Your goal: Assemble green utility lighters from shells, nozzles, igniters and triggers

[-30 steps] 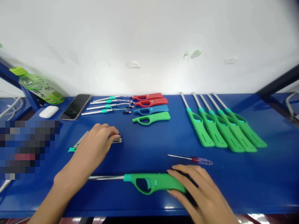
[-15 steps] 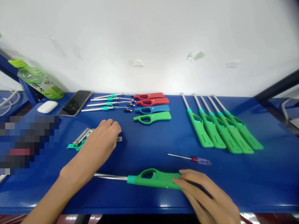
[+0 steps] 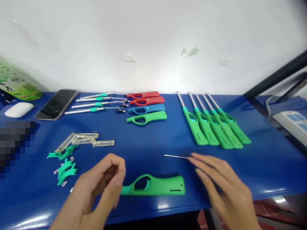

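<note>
A green gas lighter (image 3: 163, 186) lies on its side near the front edge of the blue table. My left hand (image 3: 98, 191) is over its metal-tube end, hiding most of that part. Its fingers are curled, thumb and forefinger tips close together; anything between them is too small to make out. My right hand (image 3: 223, 185) reaches over a screwdriver, with fingers outstretched and thumb apart. Only the thin screwdriver shaft (image 3: 175, 156) shows; the handle is hidden beneath the fingers. To the left lie clear plastic pieces (image 3: 83, 140) and teal triggers (image 3: 67, 172) with small metal bits.
Several green lighters (image 3: 217, 127) lie in a row at the right. Further back are metal tubes with wires (image 3: 91, 104) and red, blue and green handle shells (image 3: 146, 110). A phone (image 3: 57, 103), a white case (image 3: 19, 109) and a bottle (image 3: 16, 83) stand left, before the wall.
My left hand has come from the clear pieces to the lighter's tube end. My right hand has left the lighter and moved over the screwdriver. The lighter has turned over, and the view has shifted.
</note>
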Motion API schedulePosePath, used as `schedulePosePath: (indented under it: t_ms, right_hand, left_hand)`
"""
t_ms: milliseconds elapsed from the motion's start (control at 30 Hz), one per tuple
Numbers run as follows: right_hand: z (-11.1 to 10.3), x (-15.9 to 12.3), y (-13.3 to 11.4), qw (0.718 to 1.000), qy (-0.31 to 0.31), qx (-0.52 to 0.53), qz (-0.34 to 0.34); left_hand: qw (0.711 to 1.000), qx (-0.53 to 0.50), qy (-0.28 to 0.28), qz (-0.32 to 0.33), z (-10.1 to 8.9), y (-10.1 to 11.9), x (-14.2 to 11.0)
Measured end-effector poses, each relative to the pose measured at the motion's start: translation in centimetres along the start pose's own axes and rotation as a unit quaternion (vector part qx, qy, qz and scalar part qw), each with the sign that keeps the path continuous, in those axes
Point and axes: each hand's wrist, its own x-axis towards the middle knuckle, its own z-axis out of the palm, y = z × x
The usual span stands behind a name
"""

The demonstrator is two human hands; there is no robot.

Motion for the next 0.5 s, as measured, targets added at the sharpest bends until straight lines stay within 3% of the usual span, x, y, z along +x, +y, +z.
schedulePosePath:
  t_ms: [133,200,367,500]
  right_hand:
    - [0.3,0.0,2.5,0.996,0.021,-0.059,0.056]
    - [0.5,-0.3,2.9,0.996,0.033,-0.055,0.064]
    - [-0.4,-0.5,0.8,0.989,0.076,0.019,0.127]
    - [-1.7,-1.0,-0.1,0.942,0.207,0.129,0.23]
  left_hand:
    - [0.988,-0.102,-0.108,-0.038,3.0,0.2,0.1]
    - [0.98,-0.132,-0.137,-0.06,4.3,0.3,0.0]
    - [0.985,-0.137,-0.075,-0.069,6.3,0.3,-0.6]
    - [0.987,-0.112,-0.111,-0.042,5.9,0.9,-0.1]
